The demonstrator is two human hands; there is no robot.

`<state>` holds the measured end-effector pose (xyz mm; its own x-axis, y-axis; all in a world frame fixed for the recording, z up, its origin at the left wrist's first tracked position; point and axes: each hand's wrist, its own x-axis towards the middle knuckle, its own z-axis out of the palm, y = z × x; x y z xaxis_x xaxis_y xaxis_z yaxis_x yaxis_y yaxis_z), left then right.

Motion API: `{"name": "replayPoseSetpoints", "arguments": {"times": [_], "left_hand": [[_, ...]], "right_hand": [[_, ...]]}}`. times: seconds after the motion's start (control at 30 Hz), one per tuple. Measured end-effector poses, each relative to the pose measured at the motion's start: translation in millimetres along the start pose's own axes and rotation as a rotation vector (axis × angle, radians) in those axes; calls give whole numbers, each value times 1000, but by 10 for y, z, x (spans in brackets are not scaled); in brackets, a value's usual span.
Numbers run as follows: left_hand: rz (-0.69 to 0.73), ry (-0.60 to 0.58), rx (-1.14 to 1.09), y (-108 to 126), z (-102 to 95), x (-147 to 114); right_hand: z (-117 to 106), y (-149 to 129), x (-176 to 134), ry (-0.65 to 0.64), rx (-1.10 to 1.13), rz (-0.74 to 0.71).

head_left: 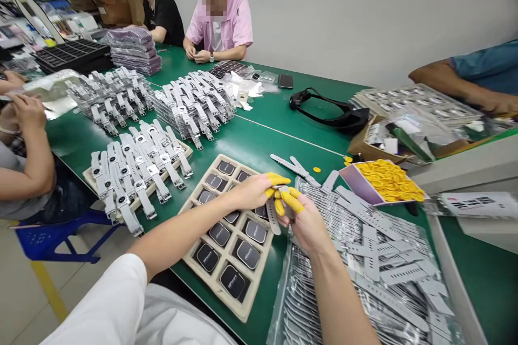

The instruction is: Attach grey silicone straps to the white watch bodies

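My left hand and my right hand meet above the right edge of a cream tray. Yellow finger cots cover several fingertips. Both hands pinch a grey watch strap, whose holed end hangs down below my left fingers. Whether a watch body is attached is hidden by the fingers. Square black watch faces sit in the tray's compartments. Right of my right hand, loose grey straps lie across a clear bag packed with more straps.
A box of yellow finger cots stands behind the straps. Assembled watches lie on a tray at left, beside stacked trays. A black visor-like object and a cardboard box are farther back. Other people sit around the green table.
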<state>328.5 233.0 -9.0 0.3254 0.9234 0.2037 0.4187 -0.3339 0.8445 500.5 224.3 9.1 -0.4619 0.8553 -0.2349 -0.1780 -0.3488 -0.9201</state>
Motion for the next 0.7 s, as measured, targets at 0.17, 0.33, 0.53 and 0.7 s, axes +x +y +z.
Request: {"name": "replayPoseSetpoints", "arguments": {"times": [0.17,0.33,0.53,0.7], "left_hand": [[58,-131,197,54,-116,-44],[79,-161,197,85,-136,-45],[7,-87,186,96,-75,-60],[-9,-153,135,193,-134,-77]], "right_hand": [[-53,28,-15,-70,33,102],[-71,20,-24,-69,80,118],[-15,-2,-11,-17,164,103],[-17,19,-3,3,169,66]]}}
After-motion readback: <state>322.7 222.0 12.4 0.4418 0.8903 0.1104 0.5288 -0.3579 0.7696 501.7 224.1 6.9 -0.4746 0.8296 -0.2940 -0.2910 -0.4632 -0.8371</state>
